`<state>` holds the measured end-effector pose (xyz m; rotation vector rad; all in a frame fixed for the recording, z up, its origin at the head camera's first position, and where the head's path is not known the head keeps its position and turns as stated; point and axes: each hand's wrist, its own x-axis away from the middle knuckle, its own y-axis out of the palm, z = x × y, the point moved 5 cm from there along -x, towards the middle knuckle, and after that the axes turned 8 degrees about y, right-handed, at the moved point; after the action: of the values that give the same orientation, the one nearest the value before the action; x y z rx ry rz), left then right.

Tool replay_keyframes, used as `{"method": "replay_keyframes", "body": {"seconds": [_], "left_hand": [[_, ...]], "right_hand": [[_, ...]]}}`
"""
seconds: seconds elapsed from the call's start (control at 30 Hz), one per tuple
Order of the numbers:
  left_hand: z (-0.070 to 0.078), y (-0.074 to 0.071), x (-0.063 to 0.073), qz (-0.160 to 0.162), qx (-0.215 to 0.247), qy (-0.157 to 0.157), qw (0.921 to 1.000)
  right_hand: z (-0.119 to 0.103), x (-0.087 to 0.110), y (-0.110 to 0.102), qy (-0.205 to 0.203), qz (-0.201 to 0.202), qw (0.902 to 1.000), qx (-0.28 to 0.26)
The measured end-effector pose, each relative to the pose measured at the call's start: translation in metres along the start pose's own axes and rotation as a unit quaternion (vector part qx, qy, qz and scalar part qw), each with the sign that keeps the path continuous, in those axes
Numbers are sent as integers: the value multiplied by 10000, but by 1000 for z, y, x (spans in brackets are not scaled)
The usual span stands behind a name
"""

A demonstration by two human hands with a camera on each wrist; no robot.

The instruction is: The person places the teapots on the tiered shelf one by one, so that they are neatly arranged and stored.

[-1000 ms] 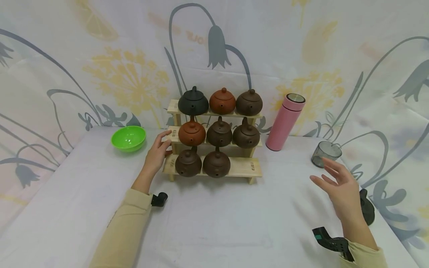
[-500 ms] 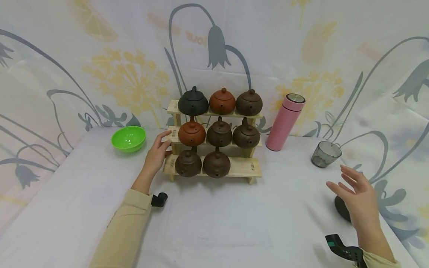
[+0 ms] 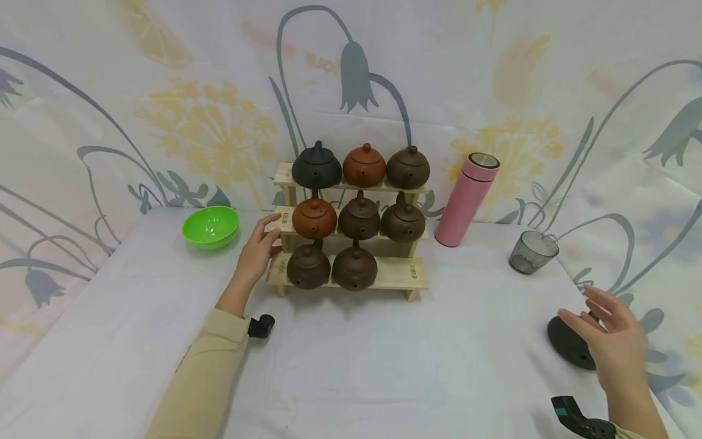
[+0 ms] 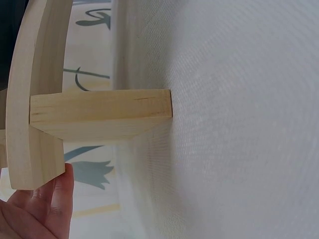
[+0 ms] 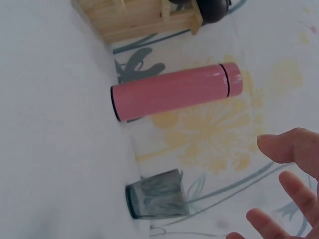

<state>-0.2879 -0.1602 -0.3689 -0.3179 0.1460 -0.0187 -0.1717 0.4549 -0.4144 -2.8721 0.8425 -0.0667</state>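
Note:
A three-tier wooden stand (image 3: 403,275) bears several small clay teapots: a black teapot (image 3: 316,167) and an orange-brown teapot (image 3: 364,166) on top, more orange and brown ones below. My left hand (image 3: 254,253) holds the left end of the middle tier; in the left wrist view its fingers (image 4: 61,194) curl at the end of the board. At the right, my right hand (image 3: 616,335) hovers with nothing in it, fingers apart and loosely bent. It partly covers a dark teapot (image 3: 567,344) lying on the table.
A green bowl (image 3: 211,227) sits left of the stand. To the right stands a pink thermos (image 3: 466,201), with a grey see-through cup (image 3: 533,253) farther right near the table edge. A patterned cloth (image 3: 219,122) hangs behind the white tabletop (image 3: 384,366).
My right hand has moved right and toward the near side, from beside the cup to in front of the dark teapot, uncovering more of its left side. The left hand has stayed on the stand.

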Motion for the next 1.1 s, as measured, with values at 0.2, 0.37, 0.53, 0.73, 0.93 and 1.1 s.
{"method": "replay_keyframes", "body": {"seconds": [0.2,0.37,0.53,0.73,0.93,1.1], "left_hand": [[0,0,0,9,7,-14,10000],[-1,0,0,12,61,-13,10000],[-2,0,1,5,30,-53,10000],[-1,0,1,5,-2,-52,10000],[-1,0,0,11,0,-35,10000],[-1,-1,0,20,-41,-24,10000]], "right_hand": [[-18,24,-5,230,734,9922,978],[-38,47,-2,564,1163,9821,1367],[-23,39,-12,897,1253,9776,1433],[10,15,-29,1267,1155,9681,1829],[16,14,-29,1446,843,9666,1939],[12,22,-25,1590,341,9650,2055]]}}
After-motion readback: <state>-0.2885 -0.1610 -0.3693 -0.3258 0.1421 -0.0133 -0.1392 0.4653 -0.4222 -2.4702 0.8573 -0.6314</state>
